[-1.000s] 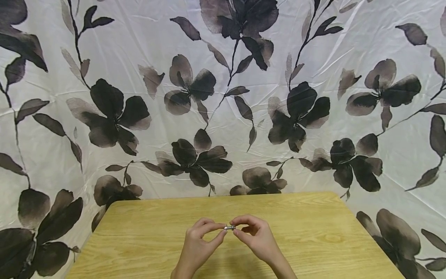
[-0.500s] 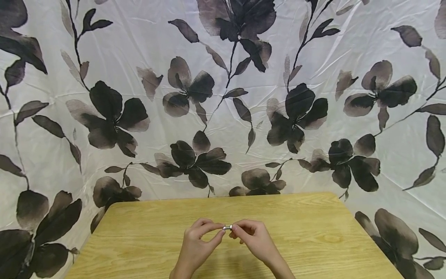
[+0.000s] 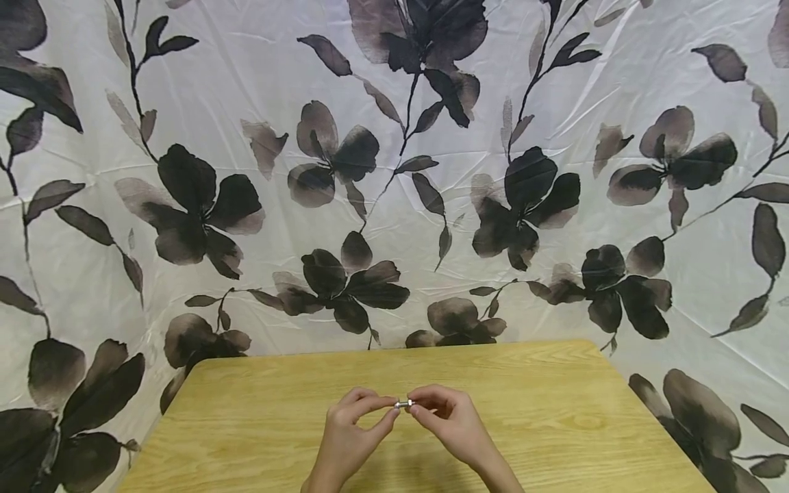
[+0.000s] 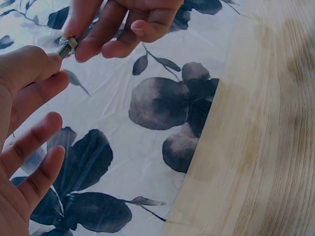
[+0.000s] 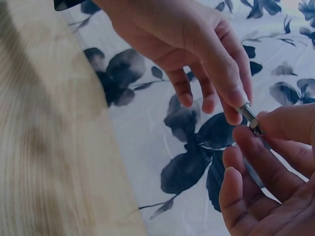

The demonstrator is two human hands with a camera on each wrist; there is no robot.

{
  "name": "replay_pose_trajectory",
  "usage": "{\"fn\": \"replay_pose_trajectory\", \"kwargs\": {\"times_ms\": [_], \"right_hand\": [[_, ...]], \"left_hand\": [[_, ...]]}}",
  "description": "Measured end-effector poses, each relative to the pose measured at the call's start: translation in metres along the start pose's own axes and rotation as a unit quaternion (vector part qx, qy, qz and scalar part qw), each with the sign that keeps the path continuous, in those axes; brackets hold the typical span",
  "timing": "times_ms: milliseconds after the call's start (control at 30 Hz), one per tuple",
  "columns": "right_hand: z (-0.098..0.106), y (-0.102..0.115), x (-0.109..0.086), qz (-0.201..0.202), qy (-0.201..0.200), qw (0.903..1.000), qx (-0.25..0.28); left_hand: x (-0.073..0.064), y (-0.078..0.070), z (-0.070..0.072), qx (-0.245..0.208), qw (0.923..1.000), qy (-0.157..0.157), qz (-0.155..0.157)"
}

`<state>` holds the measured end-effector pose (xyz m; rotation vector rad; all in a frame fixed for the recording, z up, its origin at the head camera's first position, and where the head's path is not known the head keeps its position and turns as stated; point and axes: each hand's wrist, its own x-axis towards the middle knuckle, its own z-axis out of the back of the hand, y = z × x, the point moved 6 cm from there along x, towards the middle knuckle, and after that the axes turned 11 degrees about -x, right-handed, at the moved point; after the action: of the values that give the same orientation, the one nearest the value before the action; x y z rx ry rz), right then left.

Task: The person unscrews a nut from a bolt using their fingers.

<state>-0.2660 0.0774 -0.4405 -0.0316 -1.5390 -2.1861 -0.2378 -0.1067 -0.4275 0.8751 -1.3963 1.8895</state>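
A small silver bolt [image 3: 403,404] lies sideways between my two hands, above the table. My left hand [image 3: 354,424] pinches its left end between thumb and index finger, hiding that end. Threads show along the bolt's shaft [image 4: 64,50] in the left wrist view. Around the other end sits a metal nut [image 5: 254,124], which my right hand [image 3: 453,421] pinches between thumb and fingertips. In the right wrist view the left hand [image 5: 197,44] comes from above, its lower fingers loosely bent, and the threaded shaft [image 5: 248,112] bridges the short gap between both hands' fingertips.
Under the hands is a light wood-grain table [image 3: 259,411] with rounded far corners. Behind it and at both sides hangs a white cloth [image 3: 431,205] printed with dark flowers, close to the table's far edge.
My right fingers closed tighter over the nut half a second ago, hiding more of it, and have since spread a little. The left hand keeps its pinch, almost still.
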Motion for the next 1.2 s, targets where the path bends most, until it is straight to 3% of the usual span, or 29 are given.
{"fn": "replay_pose_trajectory", "kwargs": {"times_ms": [200,433,700,933,1067,1200], "right_hand": [[0.001,0.001,-0.001,0.005,-0.005,1.0,0.005],[0.001,0.005,-0.001,0.056,-0.006,0.9981,0.025],[0.002,0.01,-0.002,0.085,-0.019,0.9955,0.039],[0.004,0.014,-0.003,0.108,-0.03,0.993,0.04],[0.006,0.014,-0.004,0.084,-0.044,0.9948,0.037],[0.007,0.006,-0.001,-0.006,-0.053,0.9985,0.012]], "left_hand": [[0.0,0.0,0.0,0.005,1.0,-0.005,0.0],[-0.001,0.003,0.0,0.004,0.9998,0.006,0.021],[-0.001,0.003,0.0,-0.004,0.9999,0.001,-0.015],[-0.001,0.001,0.0,-0.002,0.9999,-0.001,-0.016],[0.0,0.001,0.0,0.0,0.9999,-0.002,-0.011],[0.0,0.001,0.0,0.004,0.9999,-0.005,-0.008]]}}
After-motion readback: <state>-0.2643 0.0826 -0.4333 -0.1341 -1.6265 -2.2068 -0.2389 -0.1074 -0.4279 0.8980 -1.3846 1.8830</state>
